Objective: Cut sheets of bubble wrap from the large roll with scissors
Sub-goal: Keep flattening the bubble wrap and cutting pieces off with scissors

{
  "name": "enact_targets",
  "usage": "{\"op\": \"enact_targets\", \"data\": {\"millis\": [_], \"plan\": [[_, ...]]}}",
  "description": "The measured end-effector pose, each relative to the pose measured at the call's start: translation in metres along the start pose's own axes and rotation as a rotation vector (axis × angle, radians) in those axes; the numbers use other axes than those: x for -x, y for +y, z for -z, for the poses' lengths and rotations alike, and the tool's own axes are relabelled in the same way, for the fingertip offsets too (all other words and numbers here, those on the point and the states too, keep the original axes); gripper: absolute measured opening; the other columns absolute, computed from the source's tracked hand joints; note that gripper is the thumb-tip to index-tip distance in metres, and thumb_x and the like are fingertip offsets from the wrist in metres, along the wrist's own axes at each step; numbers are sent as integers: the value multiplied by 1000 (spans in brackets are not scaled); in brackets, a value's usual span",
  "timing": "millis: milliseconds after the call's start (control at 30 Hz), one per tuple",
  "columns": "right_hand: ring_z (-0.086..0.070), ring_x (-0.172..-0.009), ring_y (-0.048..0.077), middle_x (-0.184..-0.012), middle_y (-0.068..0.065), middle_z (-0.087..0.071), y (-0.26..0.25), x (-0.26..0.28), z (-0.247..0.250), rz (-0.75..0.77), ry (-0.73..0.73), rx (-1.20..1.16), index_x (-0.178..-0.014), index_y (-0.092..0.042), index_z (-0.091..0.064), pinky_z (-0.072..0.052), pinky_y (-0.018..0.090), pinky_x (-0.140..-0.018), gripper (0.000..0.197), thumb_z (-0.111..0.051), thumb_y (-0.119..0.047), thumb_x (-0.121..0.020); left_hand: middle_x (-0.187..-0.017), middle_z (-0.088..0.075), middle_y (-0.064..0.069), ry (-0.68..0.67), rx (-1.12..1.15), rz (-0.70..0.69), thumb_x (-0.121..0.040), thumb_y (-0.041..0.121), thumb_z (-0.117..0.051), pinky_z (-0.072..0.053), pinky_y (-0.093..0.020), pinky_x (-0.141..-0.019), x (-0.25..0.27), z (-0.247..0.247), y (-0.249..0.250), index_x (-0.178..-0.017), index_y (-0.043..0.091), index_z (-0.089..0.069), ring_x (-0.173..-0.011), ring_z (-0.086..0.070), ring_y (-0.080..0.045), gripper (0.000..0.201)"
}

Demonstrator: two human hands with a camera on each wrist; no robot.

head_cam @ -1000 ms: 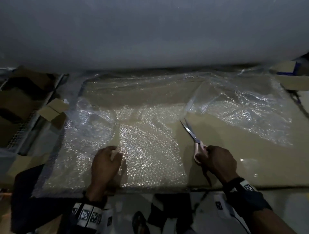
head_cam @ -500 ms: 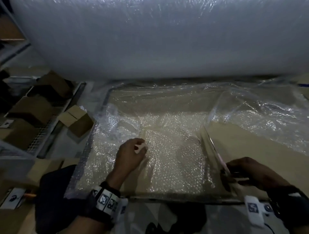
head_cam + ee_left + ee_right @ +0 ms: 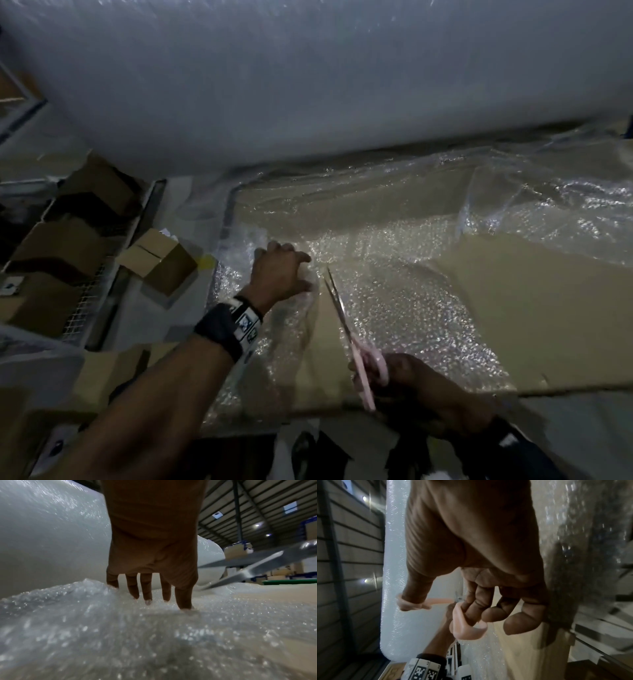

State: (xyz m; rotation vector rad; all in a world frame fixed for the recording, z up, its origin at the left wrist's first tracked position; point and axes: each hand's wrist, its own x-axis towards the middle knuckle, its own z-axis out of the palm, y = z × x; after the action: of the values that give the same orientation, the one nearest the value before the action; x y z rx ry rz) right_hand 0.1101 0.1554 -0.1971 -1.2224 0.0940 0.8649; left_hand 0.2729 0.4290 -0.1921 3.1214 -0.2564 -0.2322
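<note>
The large bubble wrap roll (image 3: 308,85) lies across the far side. An unrolled sheet of bubble wrap (image 3: 394,308) is spread over brown cardboard (image 3: 534,308). My left hand (image 3: 279,270) presses the sheet flat with straight fingers (image 3: 148,592). Just right of it are the pink-handled scissors (image 3: 344,329), tips pointing toward the roll, blades (image 3: 257,563) parted. They sit in a slit where bare cardboard shows. My right hand (image 3: 407,383) grips the handles (image 3: 467,626), thumb in one loop, fingers in the other.
Cardboard boxes (image 3: 161,263) and a wire-mesh rack (image 3: 82,308) stand to the left of the work surface. Loose crumpled clear wrap (image 3: 548,212) lies at the far right. The near edge of the cardboard (image 3: 445,397) runs just behind my right hand.
The scissors have moved from the sheet's right edge leftward to a line through the sheet beside my left hand. My left hand has slid farther toward the roll. The view has shifted.
</note>
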Motion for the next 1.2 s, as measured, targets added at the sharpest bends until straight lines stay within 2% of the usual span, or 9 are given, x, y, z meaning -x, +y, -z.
{"op": "enact_targets", "data": {"millis": [133,267,433,633,733,800,867,1000,1200], "plan": [[-56,-77,27,-93,16,-59,20,-29,-40,-46,28,-259,-109,-8,-70,-46,35,-63,45,-85,-42,-84,-139,-61,-1,-62,-22,-98,-83,67,-74,-38,-51,-106,-17,-13,-11,-142,45,-59,-133,-48,-33,65],[-58,-70,24,-90,13,-62,27,-41,-42,-59,92,-282,-102,-11,-74,-44,28,-51,41,-89,-42,-78,-139,-59,-1,-102,19,-138,-85,65,-73,-44,-49,-106,-19,-28,-24,-144,44,-58,-128,-52,-32,65],[-39,-63,19,-82,15,-52,25,-53,-47,-50,140,-250,-96,-8,-70,-18,31,-51,42,-91,-40,-78,-140,-57,-2,-98,70,-168,-85,64,-73,-47,-47,-102,-19,-35,-30,-142,42,-61,-126,-52,-31,63],[-34,-51,14,-68,6,-59,19,-61,-51,-84,169,-261,-86,-13,-69,-13,25,-45,35,-88,-40,-76,-145,-55,-1,-80,138,-169,-85,64,-75,-46,-46,-102,-17,-39,-34,-143,42,-61,-128,-50,-29,64],[-37,-47,15,-75,19,-57,21,-53,-50,-66,273,-164,-98,-4,-70,-17,19,-40,74,-99,-52,-51,-145,-54,0,-82,151,-162,-83,65,-76,-46,-47,-103,-18,-40,-36,-143,43,-61,-129,-49,-29,65],[-39,-47,16,-72,18,-56,28,-43,-40,-64,328,-86,-102,4,-70,-18,17,-40,95,-100,-58,-39,-145,-54,0,-87,149,-155,-82,66,-76,-46,-48,-103,-19,-40,-36,-143,44,-61,-129,-49,-29,66],[-40,-51,17,-72,15,-59,31,-35,-33,-90,331,-66,-109,4,-69,-16,19,-41,89,-99,-55,-50,-145,-53,0,-93,150,-152,-82,67,-76,-46,-47,-103,-20,-40,-36,-143,44,-60,-129,-48,-29,67],[-46,-59,17,-85,14,-61,25,-20,-32,-125,318,-97,-106,-5,-76,-12,24,-48,49,-87,-40,-73,-146,-52,0,-106,155,-150,-81,67,-77,-45,-48,-104,-21,-38,-37,-143,45,-60,-130,-48,-29,68],[-42,-74,22,-95,20,-57,27,-31,-40,-89,229,-119,-118,1,-71,-13,30,-49,72,-94,-46,-69,-146,-52,-1,-110,158,-154,-81,68,-77,-44,-49,-104,-20,-37,-36,-142,44,-61,-131,-47,-29,67]]}}
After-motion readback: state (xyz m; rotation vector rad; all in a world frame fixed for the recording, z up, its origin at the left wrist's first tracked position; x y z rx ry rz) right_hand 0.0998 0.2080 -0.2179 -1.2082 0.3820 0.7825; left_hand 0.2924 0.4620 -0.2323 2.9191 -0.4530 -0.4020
